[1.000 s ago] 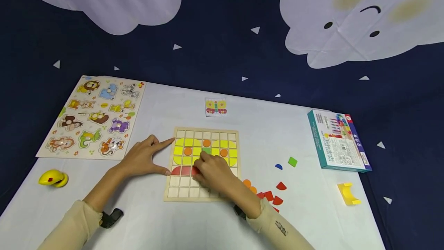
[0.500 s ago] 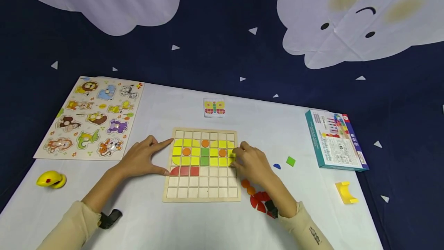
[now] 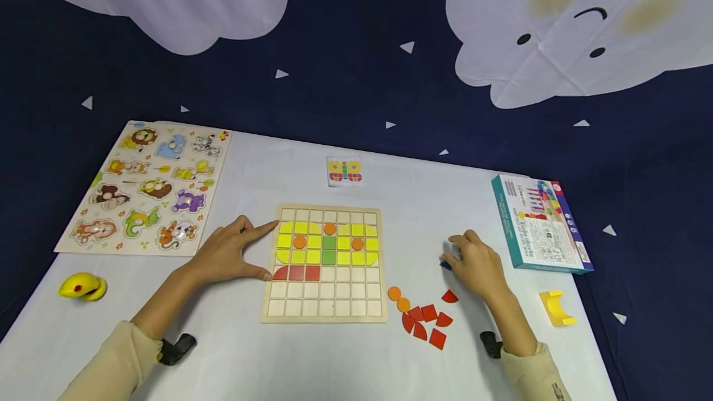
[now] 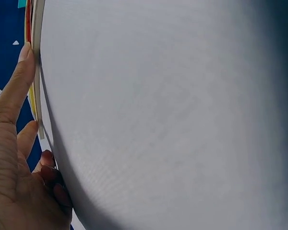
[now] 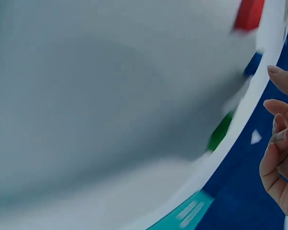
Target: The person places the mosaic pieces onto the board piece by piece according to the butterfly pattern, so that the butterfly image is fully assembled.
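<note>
My left hand rests at the left edge of the wooden grid board, thumb and index finger spread and touching its rim. Yellow tiles form two wing shapes on the board, with orange discs among them and two green squares in the middle column. Below lies a row of red tiles. My right hand hovers at the right, thumb and index apart, holding nothing. Its thumb tip is right by a blue half-disc. A loose green square lies under this hand, hidden in the head view.
Loose red pieces and two orange discs lie right of the board. A butterfly picture card is behind it. An animal puzzle and yellow toy stand left; a box and yellow holder stand right.
My right hand has moved from the board's middle, past its right edge, to the loose blue and green pieces. Two green squares on the board are now uncovered. The left hand stays put.
</note>
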`<state>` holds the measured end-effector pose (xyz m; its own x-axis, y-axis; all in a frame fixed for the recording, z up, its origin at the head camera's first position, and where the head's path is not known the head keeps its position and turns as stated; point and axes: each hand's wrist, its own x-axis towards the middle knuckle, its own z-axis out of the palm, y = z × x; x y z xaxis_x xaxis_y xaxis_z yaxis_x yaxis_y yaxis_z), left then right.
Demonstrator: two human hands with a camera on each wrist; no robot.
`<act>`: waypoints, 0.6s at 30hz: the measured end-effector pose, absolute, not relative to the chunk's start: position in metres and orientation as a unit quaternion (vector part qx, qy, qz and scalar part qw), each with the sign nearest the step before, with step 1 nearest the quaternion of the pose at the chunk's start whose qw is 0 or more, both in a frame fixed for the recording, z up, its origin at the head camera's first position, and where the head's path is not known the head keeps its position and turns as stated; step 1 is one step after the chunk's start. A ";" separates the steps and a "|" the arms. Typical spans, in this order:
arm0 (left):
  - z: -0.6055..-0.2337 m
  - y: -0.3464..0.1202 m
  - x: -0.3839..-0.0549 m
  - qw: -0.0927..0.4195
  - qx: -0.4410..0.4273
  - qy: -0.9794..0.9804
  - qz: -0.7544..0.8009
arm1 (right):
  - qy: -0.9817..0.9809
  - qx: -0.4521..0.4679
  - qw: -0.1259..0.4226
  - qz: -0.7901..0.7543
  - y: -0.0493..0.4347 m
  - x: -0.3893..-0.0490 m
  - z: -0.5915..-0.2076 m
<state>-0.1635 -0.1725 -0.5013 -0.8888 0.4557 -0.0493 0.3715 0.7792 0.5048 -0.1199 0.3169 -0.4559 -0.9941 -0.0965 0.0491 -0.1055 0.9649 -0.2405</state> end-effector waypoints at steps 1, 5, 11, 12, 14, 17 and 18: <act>-0.501 -0.172 -0.164 0.085 0.220 0.940 0.248 | -0.991 0.042 0.016 0.124 0.323 -0.119 -0.456; -0.499 -0.172 -0.164 0.089 0.217 0.941 0.245 | -0.992 0.020 0.015 0.123 0.341 -0.117 -0.456; -0.499 -0.173 -0.164 0.090 0.213 0.942 0.245 | -0.992 0.003 0.002 0.127 0.356 -0.115 -0.456; -0.499 -0.172 -0.164 0.090 0.214 0.941 0.245 | -0.992 0.001 -0.004 0.128 0.358 -0.115 -0.456; -0.500 -0.172 -0.164 0.090 0.215 0.941 0.246 | -0.992 0.000 -0.015 0.127 0.360 -0.113 -0.457; -0.500 -0.172 -0.164 0.089 0.218 0.940 0.248 | -0.992 0.003 -0.026 0.123 0.363 -0.111 -0.458; -0.500 -0.172 -0.164 0.089 0.219 0.940 0.248 | -0.992 0.003 -0.029 0.122 0.363 -0.110 -0.458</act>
